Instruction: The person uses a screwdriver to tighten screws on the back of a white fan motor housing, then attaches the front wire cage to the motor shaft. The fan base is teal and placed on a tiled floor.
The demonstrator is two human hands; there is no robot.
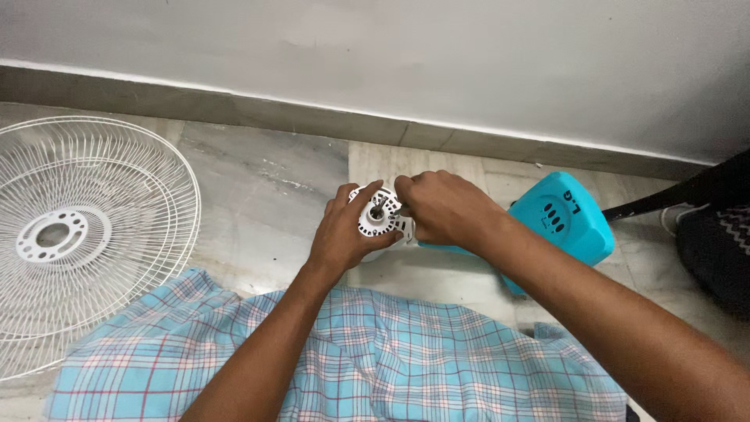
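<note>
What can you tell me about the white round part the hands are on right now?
The white motor housing looks like moulded plastic, round, with slotted vents and a metal shaft stub at its centre. It faces up toward the camera, above the marble floor, joined to a turquoise fan body. The left hand cups its left side; the right hand pinches at the shaft.

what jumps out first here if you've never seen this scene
Two hands meet at centre: the left hand cups a white fan motor housing while the right hand works at its shaft. A white wire fan guard lies on the marble floor at left, a turquoise fan body at right.
</note>
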